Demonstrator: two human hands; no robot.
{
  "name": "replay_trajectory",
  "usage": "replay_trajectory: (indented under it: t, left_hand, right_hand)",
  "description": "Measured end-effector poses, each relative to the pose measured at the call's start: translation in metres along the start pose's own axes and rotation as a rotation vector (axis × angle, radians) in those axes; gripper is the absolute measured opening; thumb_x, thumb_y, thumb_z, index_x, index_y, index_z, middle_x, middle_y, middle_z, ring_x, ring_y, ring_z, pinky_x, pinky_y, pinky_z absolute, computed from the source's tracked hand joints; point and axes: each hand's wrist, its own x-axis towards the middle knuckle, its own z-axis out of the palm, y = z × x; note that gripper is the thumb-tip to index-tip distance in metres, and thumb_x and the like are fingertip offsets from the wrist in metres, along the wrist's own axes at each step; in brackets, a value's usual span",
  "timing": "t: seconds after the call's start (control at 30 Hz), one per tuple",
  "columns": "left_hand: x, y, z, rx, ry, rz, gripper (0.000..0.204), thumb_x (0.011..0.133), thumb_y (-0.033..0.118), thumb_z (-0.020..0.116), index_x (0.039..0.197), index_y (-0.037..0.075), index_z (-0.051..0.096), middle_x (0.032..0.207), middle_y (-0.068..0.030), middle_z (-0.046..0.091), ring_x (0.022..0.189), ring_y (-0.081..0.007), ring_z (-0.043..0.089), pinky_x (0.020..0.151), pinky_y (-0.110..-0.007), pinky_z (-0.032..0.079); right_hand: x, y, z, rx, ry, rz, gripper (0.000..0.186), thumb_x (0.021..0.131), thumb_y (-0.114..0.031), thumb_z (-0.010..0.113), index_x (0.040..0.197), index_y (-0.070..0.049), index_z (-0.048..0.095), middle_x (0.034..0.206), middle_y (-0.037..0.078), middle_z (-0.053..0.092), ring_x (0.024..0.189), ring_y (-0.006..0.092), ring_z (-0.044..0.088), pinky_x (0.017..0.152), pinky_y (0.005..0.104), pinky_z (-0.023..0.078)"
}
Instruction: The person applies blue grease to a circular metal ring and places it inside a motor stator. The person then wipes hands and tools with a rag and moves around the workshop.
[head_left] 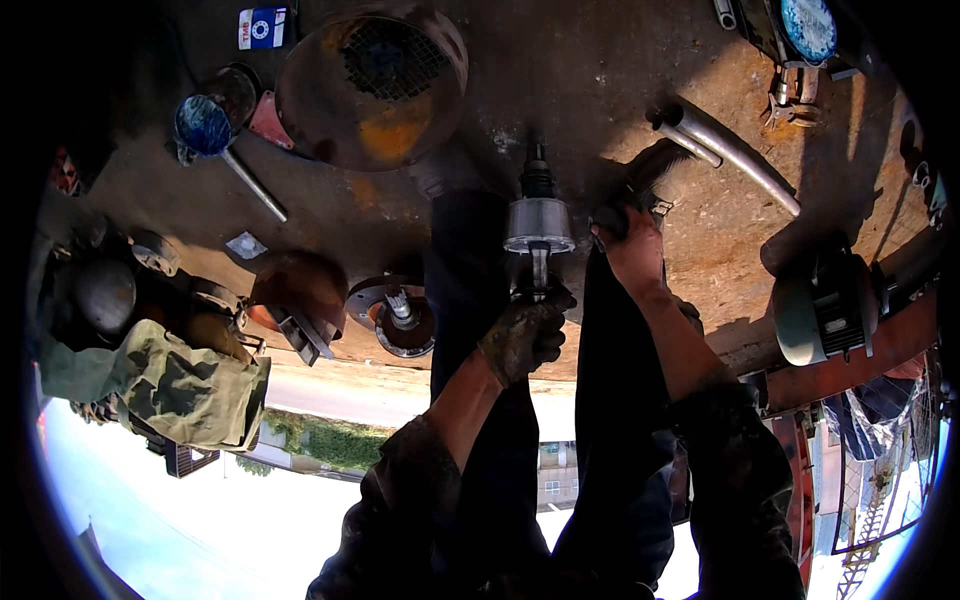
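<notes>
Between my legs stands a metal shaft part with a silver cup-shaped housing (pixel 539 222) and a dark ribbed section above it. My left hand (pixel 525 338), in a dirty glove, is closed round the bright shaft just below the housing. To the right, the bare skin of my right hand (pixel 636 250) shows, its fingers curled round a dark object (pixel 610 217) beside the housing. Shadow hides what kind of object that is. A small wire-like piece (pixel 660 206) juts out near those fingers.
A wide rusty pan (pixel 300 90) and a blue-smeared ladle (pixel 205 125) lie at the far left. Metal tubes (pixel 745 170) rest far right, with an electric motor (pixel 825 310) nearer. On the left are a flanged hub (pixel 400 310) and camouflage cloth (pixel 190 385).
</notes>
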Motion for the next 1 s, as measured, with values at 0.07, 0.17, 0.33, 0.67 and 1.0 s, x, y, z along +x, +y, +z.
replay_trajectory:
  t: [0.07,0.17,0.33,0.67,1.0]
  left_hand:
    - [0.002,0.008,0.005,-0.026,0.013,-0.067,0.03,0.106,0.019,0.062,0.131,0.001,0.068,0.068,0.0097,0.039,0.055,-0.003,0.037,0.05,-0.022,0.029]
    - [0.007,-0.001,0.006,0.0,0.036,0.012,0.019,0.102,0.019,0.069,0.115,0.006,0.068,0.066,0.0087,0.044,0.052,-0.0042,0.038,0.047,-0.023,0.029]
    - [0.021,-0.009,0.02,0.136,0.27,0.01,0.009,0.099,0.019,0.072,0.101,0.012,0.067,0.061,0.0076,0.043,0.049,-0.0061,0.036,0.046,-0.024,0.028]
    - [0.081,-0.065,-0.03,1.835,0.623,0.578,0.024,0.1,0.014,0.066,0.123,0.006,0.069,0.109,-0.0175,0.072,0.101,-0.031,0.07,0.085,-0.043,0.055]
    - [0.098,-0.076,-0.065,2.099,0.532,0.877,0.032,0.107,0.022,0.057,0.132,0.004,0.063,0.112,-0.0111,0.071,0.101,-0.0247,0.07,0.083,-0.041,0.056]
  right_hand:
    - [-0.01,0.006,-0.008,0.166,0.146,0.028,0.052,0.077,-0.023,0.092,0.116,-0.002,0.064,0.104,0.02,0.068,0.102,0.0425,0.068,0.089,0.0513,0.057]
    - [-0.008,-0.015,-0.018,0.26,0.213,0.038,0.057,0.077,-0.023,0.093,0.121,-0.002,0.062,0.11,0.02,0.065,0.1,0.0425,0.066,0.09,0.0503,0.055]
    - [-0.027,-0.051,-0.006,0.346,0.076,-0.112,0.057,0.084,-0.035,0.09,0.126,-0.003,0.068,0.116,0.019,0.064,0.11,0.0379,0.064,0.1,0.0445,0.051]
    - [-0.014,-0.101,-0.033,-0.032,-0.256,-0.53,0.033,0.084,-0.008,0.082,0.116,-0.001,0.076,0.117,0.01,0.066,0.11,0.0258,0.064,0.099,0.0346,0.056]
    - [0.002,-0.155,0.012,-0.397,-0.308,-0.593,0.028,0.079,-0.013,0.081,0.106,-0.009,0.078,0.116,0.015,0.065,0.115,0.0413,0.062,0.088,0.0435,0.061]
